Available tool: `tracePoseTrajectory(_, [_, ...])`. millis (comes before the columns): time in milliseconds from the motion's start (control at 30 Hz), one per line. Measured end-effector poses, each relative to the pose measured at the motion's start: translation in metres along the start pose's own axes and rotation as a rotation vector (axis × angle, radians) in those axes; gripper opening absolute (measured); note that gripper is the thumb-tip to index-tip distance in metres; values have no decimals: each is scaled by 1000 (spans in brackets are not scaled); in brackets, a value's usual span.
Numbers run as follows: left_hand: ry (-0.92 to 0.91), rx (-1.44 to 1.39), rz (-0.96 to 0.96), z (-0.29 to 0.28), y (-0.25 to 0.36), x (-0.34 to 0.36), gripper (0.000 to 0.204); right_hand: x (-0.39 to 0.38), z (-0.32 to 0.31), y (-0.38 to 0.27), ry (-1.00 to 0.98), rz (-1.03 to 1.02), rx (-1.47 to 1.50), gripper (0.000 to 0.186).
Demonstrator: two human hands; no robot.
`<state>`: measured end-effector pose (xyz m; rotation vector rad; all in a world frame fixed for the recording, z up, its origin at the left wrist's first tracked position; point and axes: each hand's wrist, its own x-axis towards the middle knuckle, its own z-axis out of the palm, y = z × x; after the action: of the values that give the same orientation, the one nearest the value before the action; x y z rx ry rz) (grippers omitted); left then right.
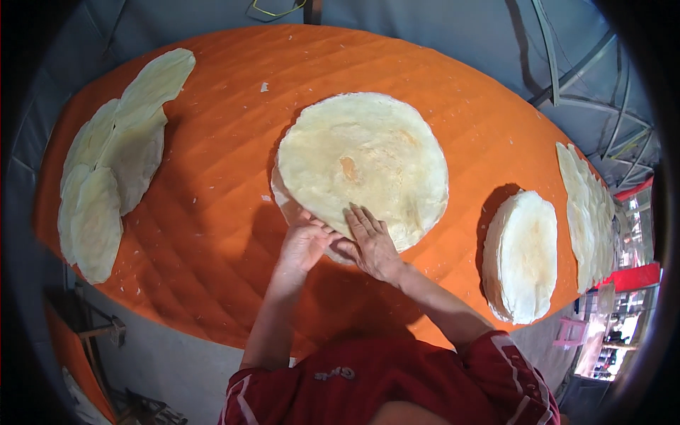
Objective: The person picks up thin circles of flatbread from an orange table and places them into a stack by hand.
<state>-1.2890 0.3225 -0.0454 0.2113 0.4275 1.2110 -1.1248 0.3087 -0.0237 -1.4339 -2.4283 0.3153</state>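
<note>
A pile of large, round, pale flatbreads (386, 152), thin like sheets, lies at the middle of the orange-covered table. My left hand (304, 242) is at its near left edge, palm turned partly up, with curled fingers gripping the rim of the upper flatbread. Beside it, my right hand (372, 244) rests on the near part of the same sheet, fingers stretched out flat and thumb toward my left hand. At the left and near edges, a lower sheet peeks out from under the top one. The fingertips of my left hand are partly hidden at the rim.
Overlapping flatbreads (134, 142) lie along the table's left end. To the right stands a thick pile of pale oval-looking sheets (528, 255), with more sheets (584, 212) at the far right edge. Small white flakes dot the orange cloth (212, 212).
</note>
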Motion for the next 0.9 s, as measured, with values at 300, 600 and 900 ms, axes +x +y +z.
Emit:
tracePoseTrajectory(300, [222,303,-46,-10,-7,17,72,76,-154,87,92,15,234,10])
tracePoseTrajectory(600, [584,594,248,-28,36,-7,40,63,-113,-2,206,-347,-451,37])
tracePoseTrajectory(900, [41,-112,-111,1,39,-24,70,14,-23,-11,-51,-260,-361,52])
